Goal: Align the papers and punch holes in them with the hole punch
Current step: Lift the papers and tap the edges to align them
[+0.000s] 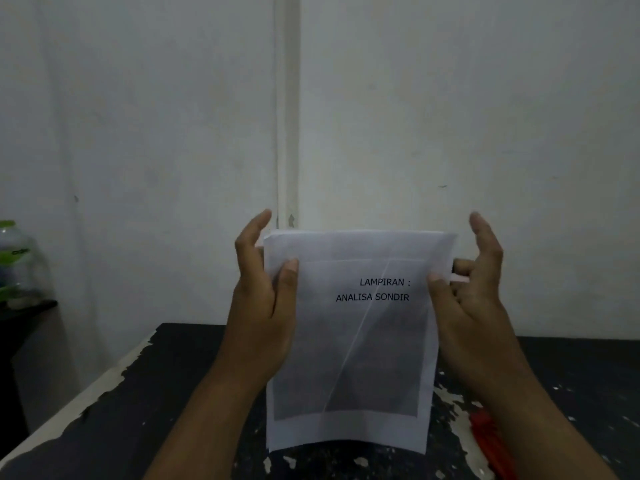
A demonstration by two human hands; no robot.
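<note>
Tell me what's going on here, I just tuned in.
A person is holding a stack of papers upright over a dark, paint-chipped table, the left hand gripping the left edge and the right hand the right edge. The top sheet reads "LAMPIRAN : ANALISA SONDIR". It looks like the aligning step; whether the bottom edge touches the table is hard to tell. No holes are visible in the sheets. A red object lies on the table under the right forearm, too hidden to identify.

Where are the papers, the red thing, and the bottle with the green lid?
papers (349,358): head view, middle of the front sheet.
red thing (491,441): head view, its visible middle, on the table.
bottle (17,268): head view, clear body.
</note>
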